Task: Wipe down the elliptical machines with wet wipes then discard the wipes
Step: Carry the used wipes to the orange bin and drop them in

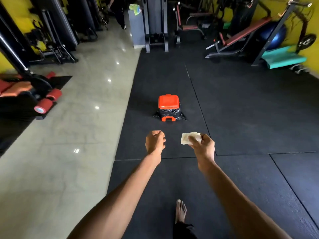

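A small orange pedal bin [168,101] with a shut lid and a black liner stands on the black rubber mat [250,109], straight ahead of me. My right hand [203,145] is held out in front and pinches a crumpled white wet wipe [185,138] by its right side. My left hand [155,141] is beside it, fingers curled into a loose fist with nothing in it. Both hands are short of the bin. No elliptical machine can be made out.
Glossy tiled floor [69,135] runs along the left, with a red-padded bench machine [25,90]. Weight racks [156,23], an incline bench [241,35], a blue exercise ball [274,37] and teal mats [283,57] line the far side. My bare foot [180,211] is on the mat.
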The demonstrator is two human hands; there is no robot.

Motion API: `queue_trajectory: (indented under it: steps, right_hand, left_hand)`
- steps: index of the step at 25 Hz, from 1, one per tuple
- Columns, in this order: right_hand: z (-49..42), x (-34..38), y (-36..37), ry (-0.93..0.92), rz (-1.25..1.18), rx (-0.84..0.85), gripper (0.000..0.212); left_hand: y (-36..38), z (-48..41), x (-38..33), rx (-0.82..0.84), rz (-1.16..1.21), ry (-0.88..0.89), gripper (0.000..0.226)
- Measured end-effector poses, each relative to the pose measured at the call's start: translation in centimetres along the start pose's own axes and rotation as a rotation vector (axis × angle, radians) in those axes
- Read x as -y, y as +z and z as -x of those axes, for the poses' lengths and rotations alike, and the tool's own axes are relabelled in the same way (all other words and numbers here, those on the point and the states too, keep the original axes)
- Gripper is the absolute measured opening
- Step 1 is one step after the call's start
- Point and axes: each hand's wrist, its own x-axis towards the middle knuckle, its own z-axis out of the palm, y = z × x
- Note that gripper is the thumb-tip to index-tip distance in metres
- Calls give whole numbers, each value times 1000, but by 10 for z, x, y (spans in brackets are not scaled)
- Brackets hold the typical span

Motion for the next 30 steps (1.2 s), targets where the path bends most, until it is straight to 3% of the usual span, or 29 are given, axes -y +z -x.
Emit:
queue_trajectory:
  steps: [3,14,18,22,30]
  right_hand:
    - [-111,14,43,8,-37,24,21]
    - [-458,69,208,35,106,68,16]
    - [-575,61,268,77,192,50,9]
    - [-682,48,312,139,329,51,24]
    - [-890,-48,381,262,433,55,20]
  left_hand:
    - [57,-98,-33,10,-23,48,11]
    - [194,-429,-145,-40,-57,-22,21]
    - [234,-563,-150,-22,-104,-70,18]
    - [278,-683,-143,-31,-213,-158,13]
    - [393,-890,-56,-33,-364,-397,20]
